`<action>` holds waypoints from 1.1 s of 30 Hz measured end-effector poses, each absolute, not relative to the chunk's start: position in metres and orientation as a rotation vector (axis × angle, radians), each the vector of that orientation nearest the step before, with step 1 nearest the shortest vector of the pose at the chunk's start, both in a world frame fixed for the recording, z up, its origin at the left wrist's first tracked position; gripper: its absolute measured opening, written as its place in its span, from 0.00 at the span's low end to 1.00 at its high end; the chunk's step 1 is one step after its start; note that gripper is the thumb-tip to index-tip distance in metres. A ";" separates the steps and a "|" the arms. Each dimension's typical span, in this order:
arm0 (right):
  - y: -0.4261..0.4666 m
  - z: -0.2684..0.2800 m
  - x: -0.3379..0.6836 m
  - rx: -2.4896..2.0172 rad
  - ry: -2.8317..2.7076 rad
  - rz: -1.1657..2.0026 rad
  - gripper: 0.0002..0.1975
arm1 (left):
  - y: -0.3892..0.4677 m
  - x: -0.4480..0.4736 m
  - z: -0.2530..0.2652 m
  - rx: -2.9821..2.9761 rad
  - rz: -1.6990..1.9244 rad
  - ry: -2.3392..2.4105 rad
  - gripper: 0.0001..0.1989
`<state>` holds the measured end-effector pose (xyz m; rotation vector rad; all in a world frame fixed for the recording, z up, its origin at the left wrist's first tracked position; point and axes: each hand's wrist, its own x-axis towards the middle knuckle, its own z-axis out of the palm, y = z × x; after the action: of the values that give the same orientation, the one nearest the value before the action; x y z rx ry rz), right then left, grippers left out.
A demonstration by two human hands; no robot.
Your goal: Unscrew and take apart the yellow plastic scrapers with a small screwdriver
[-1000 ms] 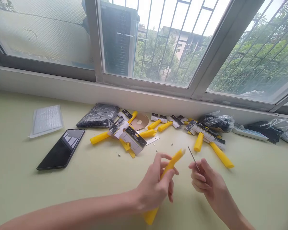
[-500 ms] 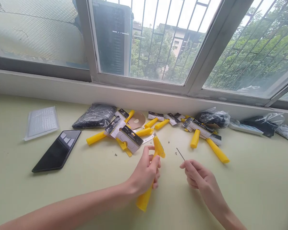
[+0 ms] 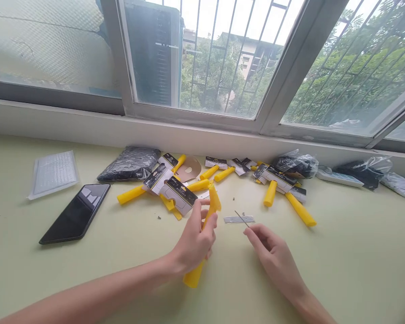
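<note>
My left hand (image 3: pixel 196 234) is closed around the handle of a yellow plastic scraper (image 3: pixel 193 275), whose head points up and away from me. In my right hand (image 3: pixel 272 254) a thin dark metal rod (image 3: pixel 240 216), perhaps a hex key, is pinched between thumb and fingers; its far end is bare and the rest is hidden. Under the rod's tip lies a flat grey blade (image 3: pixel 228 220) on the table. One small screw (image 3: pixel 243 213) sits just behind the blade, another screw (image 3: pixel 234 198) is farther back, and a third screw (image 3: pixel 159 217) lies left of my left hand.
Several yellow scrapers with card labels (image 3: pixel 178 195) lie at the back middle, more (image 3: pixel 300 209) at back right. A black phone (image 3: pixel 76 216), a clear plastic pack (image 3: pixel 54 174) and a black bag (image 3: pixel 130 164) are at left. Plastic bags (image 3: pixel 295 164) line the window wall.
The grey blade now lies on the table in front of the scraper; earlier that spot was bare. The scraper's head has turned, and the view has shifted slightly.
</note>
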<state>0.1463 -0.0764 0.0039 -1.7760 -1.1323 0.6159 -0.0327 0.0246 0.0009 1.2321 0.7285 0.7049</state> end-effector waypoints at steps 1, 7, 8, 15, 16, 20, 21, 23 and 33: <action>-0.076 0.002 0.145 -1.774 -1.138 0.591 0.22 | 0.025 -0.033 0.001 1.223 0.698 0.741 0.18; -0.076 -0.001 0.142 -1.765 -1.139 0.556 0.20 | 0.029 -0.034 -0.001 1.173 0.675 0.748 0.18; -0.077 -0.001 0.142 -1.759 -1.146 0.557 0.20 | 0.029 -0.034 -0.001 1.173 0.672 0.747 0.18; -0.077 -0.002 0.145 -1.736 -1.201 0.603 0.18 | 0.027 -0.035 0.003 1.211 0.638 0.733 0.16; -0.076 -0.003 0.146 -1.737 -1.202 0.613 0.18 | 0.026 -0.035 0.003 1.218 0.630 0.729 0.16; -0.076 -0.008 0.148 -1.727 -1.223 0.619 0.17 | 0.025 -0.036 0.004 1.231 0.611 0.712 0.14; -0.076 -0.009 0.148 -1.726 -1.230 0.619 0.16 | 0.025 -0.037 0.004 1.245 0.613 0.700 0.14; -0.077 -0.010 0.149 -1.726 -1.240 0.624 0.16 | 0.025 -0.038 0.004 1.295 0.626 0.695 0.13; -0.080 -0.009 0.155 -1.740 -1.170 0.499 0.20 | 0.028 -0.041 0.001 1.437 0.627 0.782 0.14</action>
<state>0.1555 -0.0804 -0.0092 -1.7403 -1.1698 0.4995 -0.0409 0.0275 0.0010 1.4370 0.7816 0.6272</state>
